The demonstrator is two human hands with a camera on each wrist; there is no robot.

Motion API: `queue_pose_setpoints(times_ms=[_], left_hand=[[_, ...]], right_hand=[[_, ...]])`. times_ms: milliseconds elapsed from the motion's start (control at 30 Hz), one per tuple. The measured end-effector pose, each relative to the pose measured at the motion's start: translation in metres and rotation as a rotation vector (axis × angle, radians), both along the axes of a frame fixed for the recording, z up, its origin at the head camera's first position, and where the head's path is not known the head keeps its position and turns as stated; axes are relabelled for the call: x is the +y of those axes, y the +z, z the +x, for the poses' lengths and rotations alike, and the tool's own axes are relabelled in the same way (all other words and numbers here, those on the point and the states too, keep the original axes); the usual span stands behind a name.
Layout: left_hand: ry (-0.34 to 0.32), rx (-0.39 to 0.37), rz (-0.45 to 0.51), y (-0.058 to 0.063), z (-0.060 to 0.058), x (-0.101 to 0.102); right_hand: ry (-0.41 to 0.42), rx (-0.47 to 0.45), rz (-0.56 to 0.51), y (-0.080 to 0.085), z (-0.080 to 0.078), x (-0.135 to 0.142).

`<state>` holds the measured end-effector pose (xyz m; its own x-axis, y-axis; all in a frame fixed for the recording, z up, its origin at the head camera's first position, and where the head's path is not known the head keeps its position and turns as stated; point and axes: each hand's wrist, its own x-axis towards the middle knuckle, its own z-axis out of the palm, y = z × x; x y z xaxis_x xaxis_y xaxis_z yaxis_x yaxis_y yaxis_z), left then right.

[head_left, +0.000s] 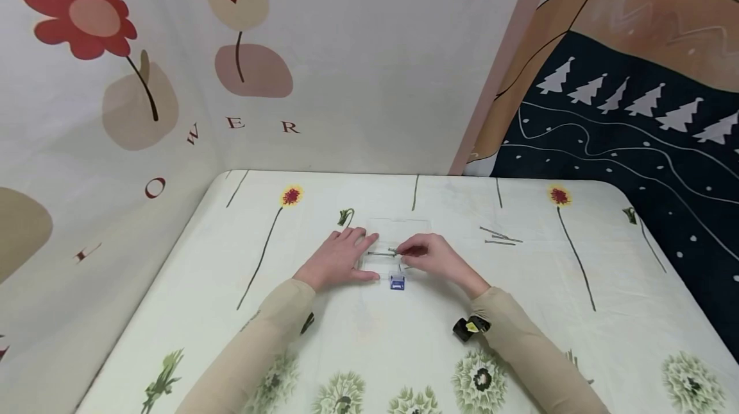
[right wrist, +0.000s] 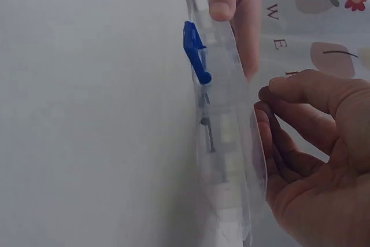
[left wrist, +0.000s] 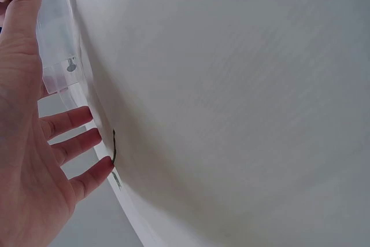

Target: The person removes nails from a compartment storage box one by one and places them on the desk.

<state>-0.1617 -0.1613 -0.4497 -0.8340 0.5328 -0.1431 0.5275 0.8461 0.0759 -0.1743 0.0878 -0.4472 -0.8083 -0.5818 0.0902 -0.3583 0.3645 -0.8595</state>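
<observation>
A clear plastic box point(head_left: 381, 264) with a blue latch point(head_left: 397, 282) lies on the cloth-covered table, its see-through lid point(head_left: 398, 228) laid back at the far side. My left hand point(head_left: 340, 258) rests at the box's left end, fingers spread and thumb along the near edge. Over the box, my right hand point(head_left: 430, 253) pinches a nail point(head_left: 392, 250) between thumb and fingertips; most of it is hidden by the fingers. Another long nail point(head_left: 378, 253) lies in the box beside it. Through the box wall, the left wrist view shows a nail head point(left wrist: 71, 65).
Several loose nails point(head_left: 499, 236) lie on the table to the right of the box. The white tablecloth point(head_left: 548, 260) carries printed flowers, and printed curtains point(head_left: 369, 80) hang behind and at the left. A small black device point(head_left: 470, 327) is strapped at the right wrist.
</observation>
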Motion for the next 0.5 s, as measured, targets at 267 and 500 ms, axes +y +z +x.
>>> queue_pose_setpoints(times_ms=[267,500], left_hand=[[0.003,-0.003,0.014,-0.001,0.0,0.0],[0.002,0.002,0.012,0.0,0.001,0.0]], right_hand=[[0.001,0.009,0.043,-0.001,0.004,-0.011],[-0.011,0.047,0.157,-0.002,0.007,-0.017]])
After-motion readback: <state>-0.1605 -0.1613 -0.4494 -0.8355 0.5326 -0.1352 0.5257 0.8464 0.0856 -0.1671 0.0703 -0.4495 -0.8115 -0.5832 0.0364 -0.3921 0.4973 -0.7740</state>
